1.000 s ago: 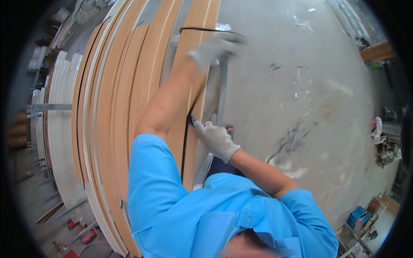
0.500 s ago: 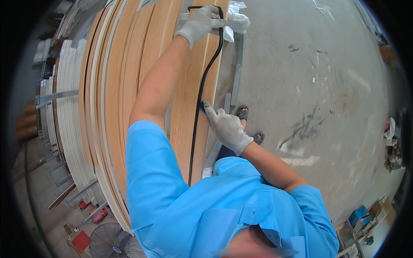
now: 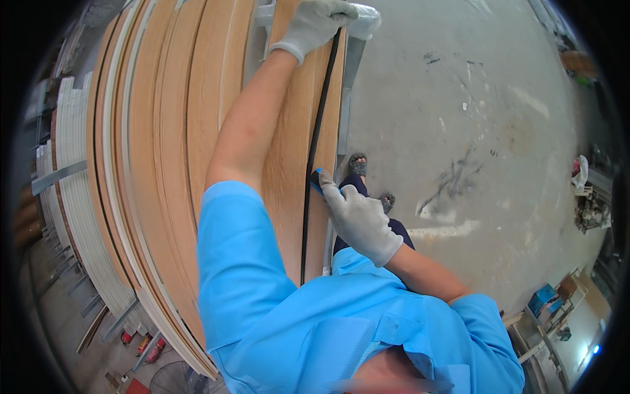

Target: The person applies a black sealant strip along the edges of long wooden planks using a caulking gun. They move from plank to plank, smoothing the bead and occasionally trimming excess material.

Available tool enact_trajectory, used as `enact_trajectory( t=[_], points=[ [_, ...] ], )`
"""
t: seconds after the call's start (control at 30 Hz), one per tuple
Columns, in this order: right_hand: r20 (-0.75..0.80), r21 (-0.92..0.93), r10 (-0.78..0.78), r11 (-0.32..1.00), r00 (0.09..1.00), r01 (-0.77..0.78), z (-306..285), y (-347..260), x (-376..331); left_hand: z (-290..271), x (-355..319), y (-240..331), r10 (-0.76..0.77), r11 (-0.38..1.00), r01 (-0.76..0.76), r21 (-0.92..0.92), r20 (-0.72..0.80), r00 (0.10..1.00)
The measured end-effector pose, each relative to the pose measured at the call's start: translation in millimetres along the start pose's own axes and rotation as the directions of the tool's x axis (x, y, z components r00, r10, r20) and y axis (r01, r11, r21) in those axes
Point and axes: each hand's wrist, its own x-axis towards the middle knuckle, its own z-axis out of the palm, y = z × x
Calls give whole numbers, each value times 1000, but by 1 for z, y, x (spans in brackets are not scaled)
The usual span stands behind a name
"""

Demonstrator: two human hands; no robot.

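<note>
A long black flexible strip [image 3: 317,125] runs down the wood-grain board [image 3: 287,157] in front of me. At the board's far end, my left hand [image 3: 317,25], in a grey-white glove, is closed on the strip's upper part. Farther down, my gloved right hand [image 3: 363,217] grips a small blue and black hand tool [image 3: 317,181], its tip against or right beside the strip. The glove hides most of the tool, so its exact kind cannot be told. Below this, the strip lies nearly straight until my blue shirt covers it.
More wood-grain boards [image 3: 174,118] lie side by side to the left, with a stack of white profiles [image 3: 77,171] beyond them. Clear plastic wrap [image 3: 365,23] covers something at the board's far end. Grey floor [image 3: 472,131] spreads out on the right. A fan [image 3: 172,379] stands at lower left.
The strip hung in a loose curve near my left hand and now runs straighter. My left hand has gone farther up, and my right hand with the tool sits slightly lower in view.
</note>
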Motion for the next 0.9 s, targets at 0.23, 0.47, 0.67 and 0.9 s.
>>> enact_trajectory(
  t=[0.23, 0.47, 0.67, 0.9],
  points=[
    [-58, 45, 65, 997, 996, -62, 7, -2, -3, 0, -1, -4, 135, 864, -72, 498, -91, 987],
    [-28, 35, 105, 994, 994, -104, 4, -5, 1, 3, 2, 4, 203, 754, -101, 649, -83, 976],
    [-40, 28, 130, 991, 991, -129, 3, -4, 6, 3, 3, -3, 144, 794, -40, 606, -124, 982],
    [-88, 61, 123, 991, 988, -118, 9, -6, 2, 1, 7, -5, 127, 760, 7, 650, -160, 979]
  ],
)
